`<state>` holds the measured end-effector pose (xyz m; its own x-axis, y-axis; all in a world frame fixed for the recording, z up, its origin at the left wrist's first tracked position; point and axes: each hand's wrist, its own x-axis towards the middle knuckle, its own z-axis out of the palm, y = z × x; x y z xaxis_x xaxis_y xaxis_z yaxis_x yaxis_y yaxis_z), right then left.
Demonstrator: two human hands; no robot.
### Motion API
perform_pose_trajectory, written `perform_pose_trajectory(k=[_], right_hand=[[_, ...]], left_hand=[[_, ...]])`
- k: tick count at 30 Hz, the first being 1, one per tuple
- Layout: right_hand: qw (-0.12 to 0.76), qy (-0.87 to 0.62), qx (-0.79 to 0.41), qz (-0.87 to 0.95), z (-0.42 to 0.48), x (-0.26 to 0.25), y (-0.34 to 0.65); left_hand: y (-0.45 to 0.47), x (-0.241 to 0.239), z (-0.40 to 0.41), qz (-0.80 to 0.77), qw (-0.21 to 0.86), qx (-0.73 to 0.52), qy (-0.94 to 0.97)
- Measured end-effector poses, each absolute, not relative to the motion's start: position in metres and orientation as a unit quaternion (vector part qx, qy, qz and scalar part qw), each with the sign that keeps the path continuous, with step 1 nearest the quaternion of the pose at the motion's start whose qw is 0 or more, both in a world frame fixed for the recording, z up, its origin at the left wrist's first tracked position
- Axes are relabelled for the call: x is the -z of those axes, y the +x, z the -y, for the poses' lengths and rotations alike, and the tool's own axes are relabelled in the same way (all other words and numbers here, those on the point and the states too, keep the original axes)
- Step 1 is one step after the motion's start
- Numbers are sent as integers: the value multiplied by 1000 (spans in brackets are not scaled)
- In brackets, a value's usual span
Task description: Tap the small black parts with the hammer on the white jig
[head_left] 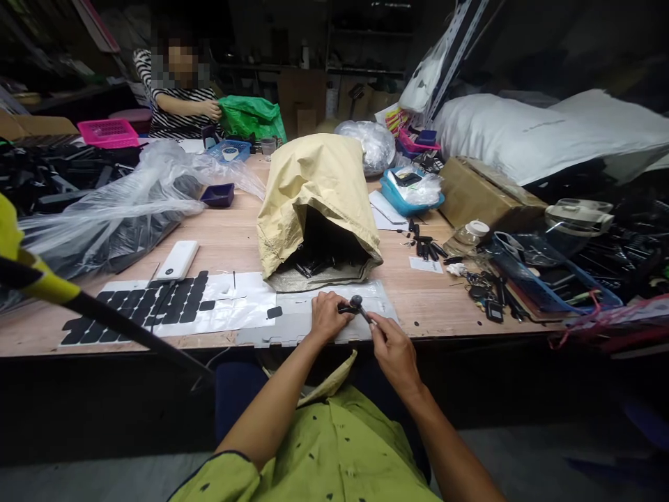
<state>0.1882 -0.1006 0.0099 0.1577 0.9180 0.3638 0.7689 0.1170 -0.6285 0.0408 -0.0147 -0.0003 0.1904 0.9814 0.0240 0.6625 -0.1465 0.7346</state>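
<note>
My left hand is closed on a small black part just above the table's front edge. My right hand pinches a thin dark stick-like piece; a round dark knob shows where the two pieces meet. Their exact kind is too small to make out. Both hands are over a grey mat. Right behind them lies a big cream sack, its mouth facing me, with black pieces inside. A sheet of black stickers lies left of the mat.
A white power bank and a purple tray are on the left. To the right are loose black pieces, a jar, a blue basket and a cardboard box. Across the table, a person handles a green bag.
</note>
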Motion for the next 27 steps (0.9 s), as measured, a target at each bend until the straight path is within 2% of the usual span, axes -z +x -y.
perform_pose_trajectory(k=[4, 9, 15, 23, 27], right_hand=[[364, -707, -28, 606, 89, -6, 225], [287, -769, 77, 566, 64, 14, 268], [255, -782, 179, 541, 54, 34, 263], [234, -781, 202, 542, 54, 34, 257], [237, -782, 198, 541, 54, 34, 258]], left_hand=[[42, 3, 16, -570, 300, -270, 715], [41, 6, 14, -561, 297, -275, 722], [32, 5, 25, -536, 282, -266, 750], [-31, 40, 116, -532, 135, -262, 794], [-38, 43, 134, -529, 112, -270, 797]])
